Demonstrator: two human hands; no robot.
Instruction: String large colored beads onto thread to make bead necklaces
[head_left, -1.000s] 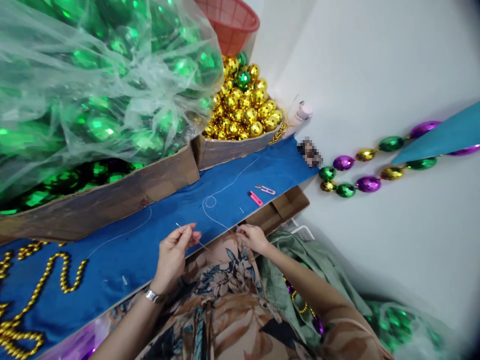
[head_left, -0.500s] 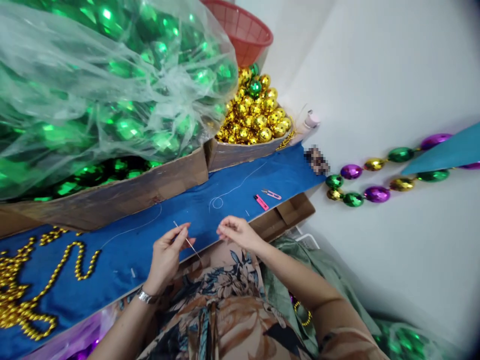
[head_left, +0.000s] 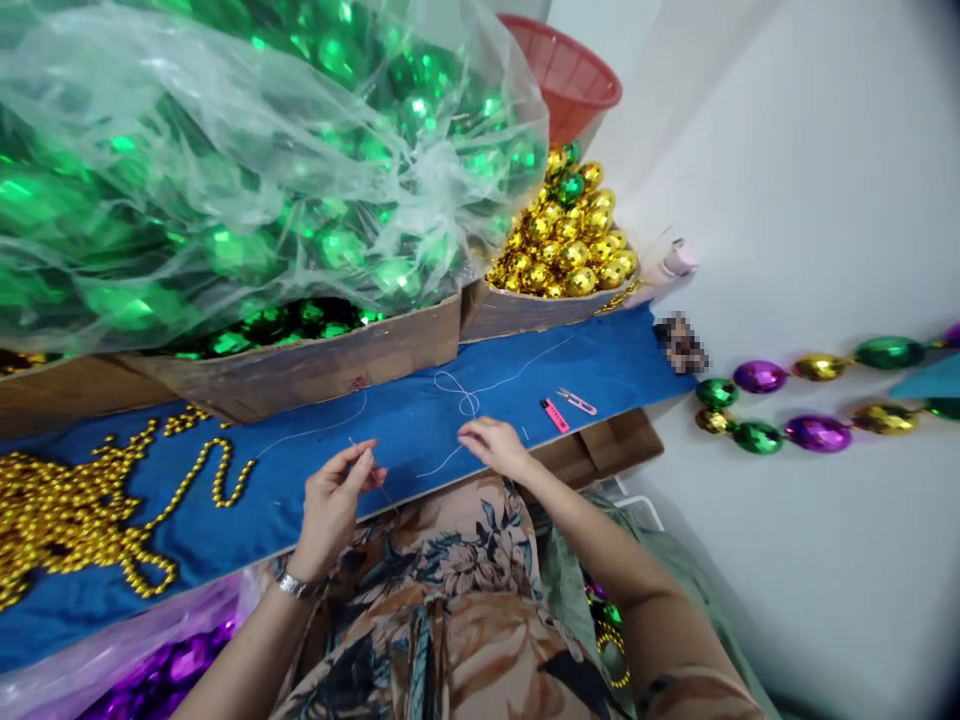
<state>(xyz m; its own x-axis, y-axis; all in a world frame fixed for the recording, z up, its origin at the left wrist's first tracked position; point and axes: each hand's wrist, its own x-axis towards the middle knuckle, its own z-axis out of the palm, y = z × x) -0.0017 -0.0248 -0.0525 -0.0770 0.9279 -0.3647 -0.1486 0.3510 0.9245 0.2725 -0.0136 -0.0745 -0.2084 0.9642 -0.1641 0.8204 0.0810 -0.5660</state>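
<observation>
My left hand (head_left: 335, 497), with a metal watch at its wrist, pinches a thin needle (head_left: 381, 484) that slants down past the fingers. To its right, my right hand (head_left: 495, 446) is closed in a pinch on a white thread (head_left: 444, 464). A short end of that thread trails down-left, while the rest loops and runs to the upper right across the blue cloth (head_left: 405, 425). Another white thread (head_left: 307, 432) leads from a string of gold beads (head_left: 234, 492) on the left. Right of my right hand lie a pink lighter (head_left: 555, 414) and thread snips (head_left: 577, 402).
Cardboard boxes (head_left: 405, 345) line the table's back, holding a clear bag of green beads (head_left: 247, 250) and gold beads (head_left: 577, 255). Behind stands a red basket (head_left: 574, 75). Large coloured beads (head_left: 817, 434) hang by the wall. Below the front edge sits an open carton (head_left: 619, 445).
My right hand has moved up and right onto the table and now pinches the thread, which has shifted into a new loop. My left hand keeps the needle. The view has shifted left.
</observation>
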